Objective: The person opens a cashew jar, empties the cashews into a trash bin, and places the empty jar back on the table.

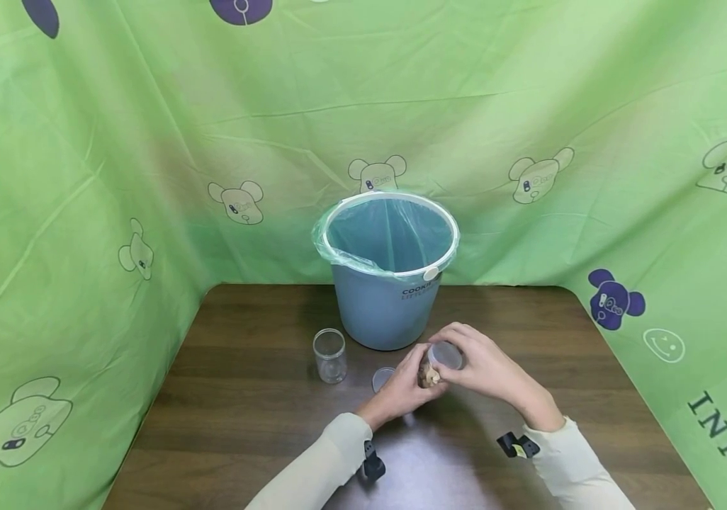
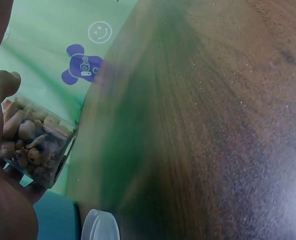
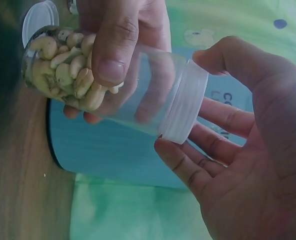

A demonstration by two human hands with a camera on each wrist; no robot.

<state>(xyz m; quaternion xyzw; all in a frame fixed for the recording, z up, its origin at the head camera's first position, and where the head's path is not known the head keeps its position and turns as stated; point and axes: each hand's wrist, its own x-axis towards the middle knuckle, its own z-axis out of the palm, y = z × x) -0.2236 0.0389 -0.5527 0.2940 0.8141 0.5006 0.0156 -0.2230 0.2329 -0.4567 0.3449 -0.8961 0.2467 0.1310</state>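
Observation:
In the head view, my left hand (image 1: pixel 402 388) grips a transparent jar (image 3: pixel 53 75) around its body. Cashews and other mixed nuts (image 2: pixel 28 132) fill the jar's bottom part, and it is tilted. The thumb and fingertips of my right hand (image 1: pixel 491 365) hold the rim of the jar's translucent lid (image 3: pixel 185 102), which sits over the mouth. Whether the lid is tight or loose, I cannot tell. To the left stands a second transparent jar (image 1: pixel 329 358) without a lid. A loose lid (image 1: pixel 382 377) lies on the table beside my left hand.
Behind the hands stands a blue bin (image 1: pixel 382 312), lined with a thin green bag (image 1: pixel 351 261) under a white ring. The brown wooden table (image 1: pixel 236 425) carries everything. Green printed cloth (image 1: pixel 287 127) hangs around its back and sides.

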